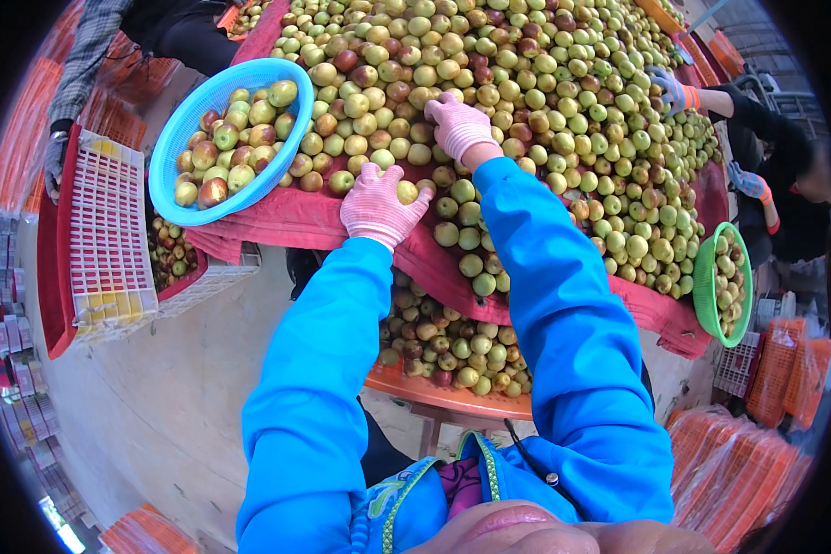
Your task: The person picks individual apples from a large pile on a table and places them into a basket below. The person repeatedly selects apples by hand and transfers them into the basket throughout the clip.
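Observation:
A big heap of green and reddish-brown jujube fruits (582, 124) covers a table laid with red cloth (284, 218). My left hand (384, 204), in a pink striped glove, lies at the heap's near edge with a fruit (407, 192) between thumb and fingers. Farther in, my right hand (460, 124), gloved alike, reaches onto the heap; its fingertips are bent over the fruits, and whether it grips one I cannot tell. Left of my left hand, a blue plastic basket (163, 166) holds many jujubes and tilts on the table's edge.
More jujubes fill an orange tray (443, 398) below the table edge. A green basket (699, 291) is at right, a white crate (111, 228) at left. Co-workers' gloved hands (675, 90) are at right, another's (55, 163) at left. Orange crates (734, 471) are stacked lower right.

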`<action>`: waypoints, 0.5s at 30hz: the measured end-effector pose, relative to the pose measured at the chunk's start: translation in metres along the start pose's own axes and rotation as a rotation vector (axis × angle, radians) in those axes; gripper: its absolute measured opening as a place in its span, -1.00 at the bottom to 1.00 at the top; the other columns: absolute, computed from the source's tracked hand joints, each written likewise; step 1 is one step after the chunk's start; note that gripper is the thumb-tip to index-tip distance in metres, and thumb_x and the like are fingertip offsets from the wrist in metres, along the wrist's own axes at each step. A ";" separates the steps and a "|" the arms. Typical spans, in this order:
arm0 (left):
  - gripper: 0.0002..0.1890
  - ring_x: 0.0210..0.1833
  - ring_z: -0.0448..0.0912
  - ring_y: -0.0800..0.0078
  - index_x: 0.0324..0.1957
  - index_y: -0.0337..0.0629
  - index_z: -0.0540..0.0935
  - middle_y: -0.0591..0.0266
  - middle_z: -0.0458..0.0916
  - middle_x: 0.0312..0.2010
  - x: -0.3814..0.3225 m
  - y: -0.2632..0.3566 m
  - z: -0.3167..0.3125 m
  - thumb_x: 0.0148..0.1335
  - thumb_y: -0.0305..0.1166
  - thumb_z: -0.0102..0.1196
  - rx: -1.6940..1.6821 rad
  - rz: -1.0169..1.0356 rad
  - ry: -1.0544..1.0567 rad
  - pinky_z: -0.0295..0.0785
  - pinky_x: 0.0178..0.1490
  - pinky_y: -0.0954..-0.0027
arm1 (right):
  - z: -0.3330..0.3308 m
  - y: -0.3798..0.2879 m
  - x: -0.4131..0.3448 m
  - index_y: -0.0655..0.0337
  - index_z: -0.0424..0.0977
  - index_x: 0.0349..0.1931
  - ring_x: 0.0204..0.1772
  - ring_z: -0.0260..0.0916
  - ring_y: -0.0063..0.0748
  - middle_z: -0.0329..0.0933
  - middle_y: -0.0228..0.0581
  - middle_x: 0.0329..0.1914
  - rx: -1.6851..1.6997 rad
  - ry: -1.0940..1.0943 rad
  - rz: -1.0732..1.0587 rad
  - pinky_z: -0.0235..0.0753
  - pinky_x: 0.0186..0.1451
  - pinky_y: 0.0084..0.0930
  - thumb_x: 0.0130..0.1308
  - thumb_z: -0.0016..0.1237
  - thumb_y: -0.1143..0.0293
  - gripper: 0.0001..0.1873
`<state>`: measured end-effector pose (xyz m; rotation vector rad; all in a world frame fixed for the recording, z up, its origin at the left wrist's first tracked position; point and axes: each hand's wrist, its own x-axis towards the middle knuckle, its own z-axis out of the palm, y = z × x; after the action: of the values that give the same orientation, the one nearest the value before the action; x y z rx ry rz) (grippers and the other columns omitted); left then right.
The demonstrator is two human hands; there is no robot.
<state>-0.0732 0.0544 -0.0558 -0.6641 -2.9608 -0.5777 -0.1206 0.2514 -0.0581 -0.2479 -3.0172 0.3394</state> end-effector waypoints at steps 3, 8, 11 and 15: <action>-0.42 -0.11 0.59 0.13 -0.15 0.00 0.66 0.11 0.47 -0.11 0.000 -0.002 0.000 -0.05 0.23 0.27 -0.009 0.038 0.034 0.54 -0.13 0.08 | 0.002 0.004 -0.006 -0.11 0.47 -0.07 -0.01 0.54 -0.03 0.40 -0.11 0.05 -0.076 -0.009 0.013 0.55 -0.06 -0.11 0.19 0.00 0.43 -0.72; -0.41 -0.12 0.58 0.14 -0.15 -0.04 0.66 0.11 0.48 -0.11 0.001 -0.002 0.002 -0.02 0.25 0.25 0.008 0.044 0.017 0.54 -0.13 0.09 | -0.002 0.021 -0.015 -0.07 0.50 -0.03 -0.05 0.56 0.02 0.46 -0.08 0.05 -0.048 0.010 -0.023 0.57 -0.04 -0.12 0.19 0.04 0.26 -0.69; -0.40 -0.12 0.58 0.15 -0.16 -0.05 0.66 0.11 0.48 -0.12 0.000 -0.002 0.001 -0.03 0.25 0.25 0.015 0.038 0.009 0.54 -0.13 0.10 | -0.006 0.031 -0.018 0.07 0.47 0.06 -0.21 0.60 -0.13 0.56 0.00 -0.09 0.670 0.025 0.211 0.58 -0.07 -0.23 0.20 0.02 0.12 -0.56; -0.40 -0.12 0.58 0.15 -0.16 -0.05 0.66 0.13 0.49 -0.14 -0.001 -0.003 0.003 -0.04 0.25 0.26 0.014 0.078 0.061 0.54 -0.14 0.11 | -0.010 0.049 -0.022 0.27 0.45 -0.03 -0.46 0.47 -0.18 0.60 0.01 -0.20 2.002 -0.160 0.396 0.49 -0.27 -0.22 0.33 -0.14 0.10 -0.58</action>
<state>-0.0739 0.0524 -0.0600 -0.7436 -2.8651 -0.5598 -0.0905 0.2968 -0.0607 -0.4952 -1.2861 2.8051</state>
